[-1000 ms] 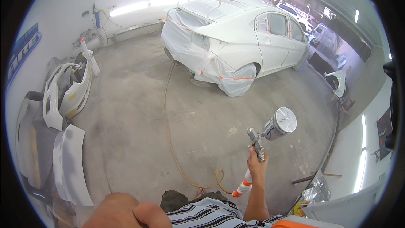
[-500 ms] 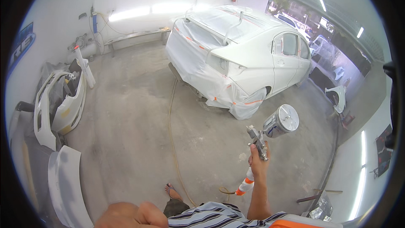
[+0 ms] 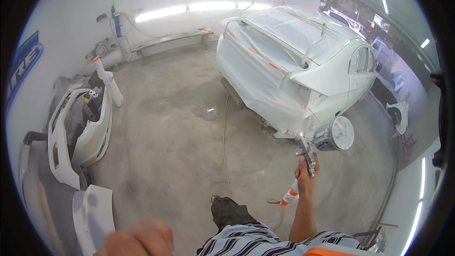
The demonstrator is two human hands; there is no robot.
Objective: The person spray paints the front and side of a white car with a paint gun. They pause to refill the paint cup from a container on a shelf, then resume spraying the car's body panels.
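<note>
My right hand (image 3: pixel 308 175) is wrapped round the grip of a metal spray gun (image 3: pixel 303 144), held up in front of me. A round cup (image 3: pixel 327 137) with a pale lid sits tilted on the gun. Below the hand hangs a white-and-orange wrapped hose end (image 3: pixel 290 196). At the lower edge my left hand (image 3: pixel 140 239) is smeared by motion, so its fingers cannot be read; nothing shows in it. Beyond the gun stands a white car (image 3: pixel 332 78), its rear and windows covered with masking film (image 3: pixel 258 73) and strips of orange tape.
A tan hose (image 3: pixel 224 147) runs over the grey floor towards the car. On the left lean a white bumper (image 3: pixel 92 135) and a grey-white panel (image 3: pixel 97 218). A low bench (image 3: pixel 170 40) lines the back wall. A white fender (image 3: pixel 400 114) stands at the right.
My view has turned left, so the car sits further right. I have stepped closer to it. The spray gun stays in my right hand, and my left hand has shifted low and blurs.
</note>
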